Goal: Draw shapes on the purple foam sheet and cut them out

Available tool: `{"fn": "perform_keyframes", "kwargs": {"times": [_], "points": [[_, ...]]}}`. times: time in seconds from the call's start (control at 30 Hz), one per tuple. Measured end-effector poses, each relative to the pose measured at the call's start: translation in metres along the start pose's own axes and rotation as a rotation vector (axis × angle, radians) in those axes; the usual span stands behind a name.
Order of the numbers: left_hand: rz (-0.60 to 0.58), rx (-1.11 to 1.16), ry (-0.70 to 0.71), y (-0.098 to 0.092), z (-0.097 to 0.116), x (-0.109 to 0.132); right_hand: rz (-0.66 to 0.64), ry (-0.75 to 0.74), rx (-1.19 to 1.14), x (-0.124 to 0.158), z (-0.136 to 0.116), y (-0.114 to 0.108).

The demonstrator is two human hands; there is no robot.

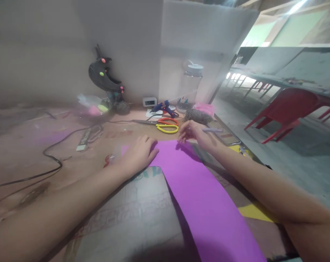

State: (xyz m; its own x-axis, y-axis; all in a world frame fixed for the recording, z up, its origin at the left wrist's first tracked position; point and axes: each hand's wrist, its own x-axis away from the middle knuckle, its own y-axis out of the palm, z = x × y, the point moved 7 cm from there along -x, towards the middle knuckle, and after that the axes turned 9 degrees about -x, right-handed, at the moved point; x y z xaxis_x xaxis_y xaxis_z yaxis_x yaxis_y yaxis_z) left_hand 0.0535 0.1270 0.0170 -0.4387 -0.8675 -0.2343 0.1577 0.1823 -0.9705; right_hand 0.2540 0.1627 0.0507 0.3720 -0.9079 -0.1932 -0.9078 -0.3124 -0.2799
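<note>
A long purple sheet (208, 196) runs from the middle of the table toward me and curves over at the near end. My left hand (141, 151) lies flat on its far left part, fingers extended and holding nothing. Beside the sheet, under my left forearm, is a greyish board with faded print (127, 218). My right hand (192, 133) hovers at the sheet's far right edge with curled fingers around a pale purple pen (212, 130), whose rear end sticks out to the right. The pen's tip is hidden by the fingers. Scissors with red and yellow handles (167, 129) lie just beyond both hands.
Behind the scissors are a blue glue gun (165, 106), a small digital clock (149, 102) and a clear jar (192, 85). A grey yarn bundle (198, 116) and a phone-like frame (227, 134) lie right. A black cable (53, 158) crosses the left. A red chair (293, 105) stands beyond.
</note>
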Motion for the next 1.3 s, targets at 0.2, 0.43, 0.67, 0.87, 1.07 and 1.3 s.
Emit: {"fn": "perform_keyframes", "kwargs": {"times": [0.2,0.43,0.67,0.87,1.07,1.3], "points": [[0.004,0.002,-0.030,0.003,-0.005,-0.003,-0.061,0.180,-0.059,0.002,0.009,0.030],[-0.007,-0.015,-0.051,0.005,-0.010,-0.003,0.053,0.159,0.085,-0.017,0.025,0.038],[0.009,0.014,-0.004,0.004,-0.006,-0.005,0.082,0.088,0.222,-0.019,0.024,0.034],[0.019,0.019,0.005,0.005,-0.006,-0.006,0.072,0.046,0.276,-0.021,0.021,0.037],[0.004,0.009,-0.012,0.005,-0.006,-0.007,0.060,0.050,0.278,-0.020,0.018,0.039],[0.008,0.007,0.000,0.004,-0.005,-0.006,0.051,0.058,0.317,-0.020,0.016,0.039]]}}
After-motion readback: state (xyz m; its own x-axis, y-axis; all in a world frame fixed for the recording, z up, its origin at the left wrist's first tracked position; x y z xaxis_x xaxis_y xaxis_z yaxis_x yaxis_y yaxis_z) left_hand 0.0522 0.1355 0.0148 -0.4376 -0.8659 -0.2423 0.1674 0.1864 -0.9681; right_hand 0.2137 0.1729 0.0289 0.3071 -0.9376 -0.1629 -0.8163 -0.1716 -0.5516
